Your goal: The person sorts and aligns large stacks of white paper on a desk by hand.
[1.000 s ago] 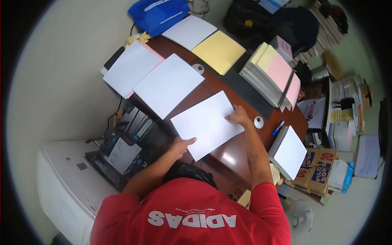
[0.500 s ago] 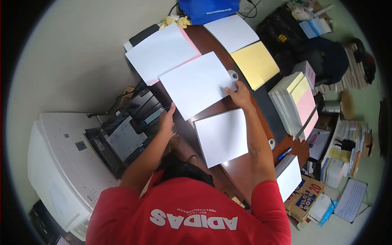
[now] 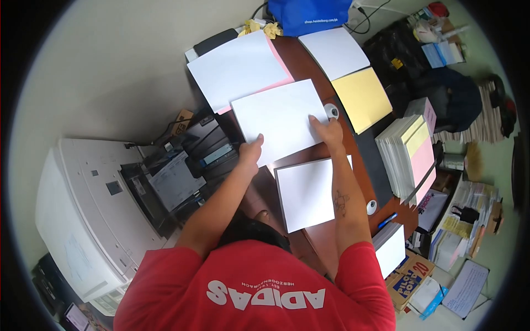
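Note:
A stack of white paper [image 3: 280,117] is between my two hands over the brown desk. My left hand [image 3: 252,153] grips its near left corner, thumb on top. At the right edge my right hand [image 3: 328,132] holds it the same way, thumb lying over the sheet and fingers hidden beneath. Just nearer to me rests a second white paper stack [image 3: 305,196], partly covered by my right forearm. Beyond the held stack lie white sheets [image 3: 240,69] with pink paper [image 3: 282,63] showing under their edge.
Yellow paper [image 3: 361,99] and another white stack [image 3: 334,52] lie at the far right of the desk [image 3: 295,58]. A tall bundle of paper [image 3: 395,160] stands at the right. A large printer [image 3: 94,215] is on the left. A blue pen [image 3: 387,220] lies near the right edge.
My left hand has moved up onto the paper's near corner, its thumb now over the top sheet. My right thumb reaches further in. The whole view has shifted slightly.

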Motion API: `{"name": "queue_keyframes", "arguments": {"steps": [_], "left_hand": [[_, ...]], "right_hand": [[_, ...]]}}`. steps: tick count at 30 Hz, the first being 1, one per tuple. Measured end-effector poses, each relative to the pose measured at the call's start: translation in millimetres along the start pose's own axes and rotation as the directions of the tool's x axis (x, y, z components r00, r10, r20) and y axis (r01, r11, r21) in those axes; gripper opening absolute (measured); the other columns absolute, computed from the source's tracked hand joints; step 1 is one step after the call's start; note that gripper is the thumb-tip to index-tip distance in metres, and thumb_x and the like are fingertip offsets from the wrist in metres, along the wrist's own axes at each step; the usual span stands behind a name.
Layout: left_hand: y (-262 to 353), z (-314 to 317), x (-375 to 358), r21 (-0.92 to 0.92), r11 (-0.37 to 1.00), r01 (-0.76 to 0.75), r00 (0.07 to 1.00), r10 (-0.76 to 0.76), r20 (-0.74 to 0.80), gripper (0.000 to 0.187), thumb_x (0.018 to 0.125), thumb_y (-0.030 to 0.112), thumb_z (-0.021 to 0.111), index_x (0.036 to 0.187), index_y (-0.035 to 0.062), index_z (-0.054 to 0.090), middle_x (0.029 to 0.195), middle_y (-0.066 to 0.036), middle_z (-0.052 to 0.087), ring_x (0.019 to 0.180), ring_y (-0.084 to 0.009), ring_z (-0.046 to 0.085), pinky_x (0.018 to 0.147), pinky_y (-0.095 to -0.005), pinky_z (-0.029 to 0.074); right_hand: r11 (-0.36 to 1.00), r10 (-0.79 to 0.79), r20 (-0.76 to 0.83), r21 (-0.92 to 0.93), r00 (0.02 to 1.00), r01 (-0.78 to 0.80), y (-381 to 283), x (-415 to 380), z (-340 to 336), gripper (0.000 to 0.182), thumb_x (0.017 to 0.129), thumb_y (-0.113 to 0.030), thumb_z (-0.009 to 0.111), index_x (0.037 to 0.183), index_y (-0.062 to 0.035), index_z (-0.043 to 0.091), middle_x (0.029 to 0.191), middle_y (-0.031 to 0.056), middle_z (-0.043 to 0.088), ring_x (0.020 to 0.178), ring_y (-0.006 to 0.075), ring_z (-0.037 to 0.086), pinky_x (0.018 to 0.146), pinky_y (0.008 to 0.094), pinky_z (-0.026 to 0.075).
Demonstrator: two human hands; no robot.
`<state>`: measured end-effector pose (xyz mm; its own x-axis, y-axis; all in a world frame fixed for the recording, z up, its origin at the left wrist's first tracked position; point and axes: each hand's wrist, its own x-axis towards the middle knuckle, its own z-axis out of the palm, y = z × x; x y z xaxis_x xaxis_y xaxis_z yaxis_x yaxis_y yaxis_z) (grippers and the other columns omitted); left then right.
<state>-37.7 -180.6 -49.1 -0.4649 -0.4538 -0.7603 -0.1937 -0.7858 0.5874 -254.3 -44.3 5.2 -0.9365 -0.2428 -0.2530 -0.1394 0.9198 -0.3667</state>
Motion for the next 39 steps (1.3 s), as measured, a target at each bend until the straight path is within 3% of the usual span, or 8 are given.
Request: {"name": "queue_keyframes", "arguments": {"steps": [6,14,20,25,32,36,37,39], "left_hand": [[37.9,12.1,-50.3,0.151,0.987,-0.060,0.998,0.061,0.000,0.042,0.091,0.019,0.063,0.116,-0.0130,0.056,0.111,-0.020,0.063,0.099,-0.0249,0.061,0.086,-0.0365,0.049],[78.6,24.8,-67.7,0.126,0.972,-0.198,0.962,0.168,0.214,0.028,0.094,0.013,0.059,0.115,-0.0051,0.057,0.109,-0.014,0.065,0.094,-0.0237,0.066,0.073,-0.0386,0.057],[87.1,32.6,-127.7,0.032,0.953,-0.300,0.866,0.258,0.428,0.036,0.091,0.003,0.058,0.125,-0.0061,0.050,0.117,-0.016,0.063,0.105,-0.0200,0.061,0.091,-0.0324,0.047],[27.1,23.0,-188.4,0.099,0.913,-0.395,0.766,0.268,0.585,0.048,0.087,-0.002,0.063,0.132,-0.0030,0.045,0.123,-0.010,0.059,0.111,-0.0152,0.058,0.096,-0.0317,0.046],[-89.8,4.8,-222.8,0.065,0.884,-0.464,0.712,0.329,0.620,0.043,0.088,0.000,0.062,0.128,-0.0044,0.048,0.118,-0.012,0.062,0.109,-0.0175,0.059,0.095,-0.0317,0.046],[-160.7,-13.1,-165.7,0.269,0.957,-0.106,0.934,0.002,0.358,0.031,0.092,0.004,0.059,0.121,-0.0053,0.056,0.112,-0.013,0.065,0.098,-0.0245,0.066,0.084,-0.0377,0.056],[-162.5,-14.0,-165.9,0.171,0.984,-0.051,0.924,-0.019,0.381,0.032,0.091,0.005,0.060,0.121,-0.0064,0.056,0.111,-0.014,0.065,0.095,-0.0263,0.068,0.080,-0.0398,0.058],[-156.3,-2.6,-177.5,0.221,0.970,-0.098,0.942,0.019,0.335,0.033,0.092,0.007,0.059,0.122,-0.0071,0.055,0.113,-0.015,0.065,0.098,-0.0260,0.067,0.082,-0.0395,0.057]], "right_hand": [[0.994,0.112,0.211,-0.027,0.971,-0.109,-8.0,7.6,-9.9,0.090,0.070,-0.055,0.076,0.128,0.0103,0.052,0.123,0.0259,0.060,0.113,0.0351,0.060,0.097,0.0377,0.047],[0.816,-0.104,0.430,0.553,0.897,-0.170,16.1,20.7,-24.7,0.060,0.077,-0.015,0.076,0.124,0.0148,0.052,0.116,0.0214,0.063,0.102,0.0252,0.064,0.086,0.0327,0.051],[0.842,-0.072,0.191,0.538,0.979,-0.043,18.1,-38.8,-104.4,0.075,0.079,-0.023,0.077,0.132,0.0170,0.042,0.116,0.0300,0.061,0.109,0.0358,0.061,0.096,0.0390,0.046],[0.602,-0.155,-0.026,0.790,0.988,0.115,83.2,-125.0,-156.4,0.045,0.080,-0.013,0.075,0.115,0.0049,0.054,0.101,0.0147,0.065,0.093,0.0208,0.063,0.086,0.0336,0.050],[0.417,-0.161,0.020,0.907,0.987,0.049,196.3,-182.6,-142.3,0.041,0.080,-0.007,0.075,0.114,0.0022,0.054,0.099,0.0109,0.066,0.090,0.0173,0.063,0.086,0.0297,0.049],[0.733,-0.029,0.214,0.669,0.976,-0.124,257.7,-164.2,-62.8,0.043,0.073,-0.012,0.080,0.107,0.0078,0.061,0.095,0.0151,0.068,0.084,0.0226,0.066,0.077,0.0328,0.051],[0.741,-0.028,0.245,0.656,0.969,-0.145,255.4,-163.4,-71.7,0.038,0.076,-0.013,0.079,0.106,0.0060,0.064,0.093,0.0146,0.069,0.080,0.0209,0.066,0.072,0.0319,0.052],[0.830,-0.037,0.187,0.553,0.982,-0.074,259.8,-149.8,-58.0,0.042,0.077,-0.014,0.079,0.108,0.0093,0.063,0.094,0.0166,0.069,0.080,0.0216,0.066,0.072,0.0325,0.052]]}}
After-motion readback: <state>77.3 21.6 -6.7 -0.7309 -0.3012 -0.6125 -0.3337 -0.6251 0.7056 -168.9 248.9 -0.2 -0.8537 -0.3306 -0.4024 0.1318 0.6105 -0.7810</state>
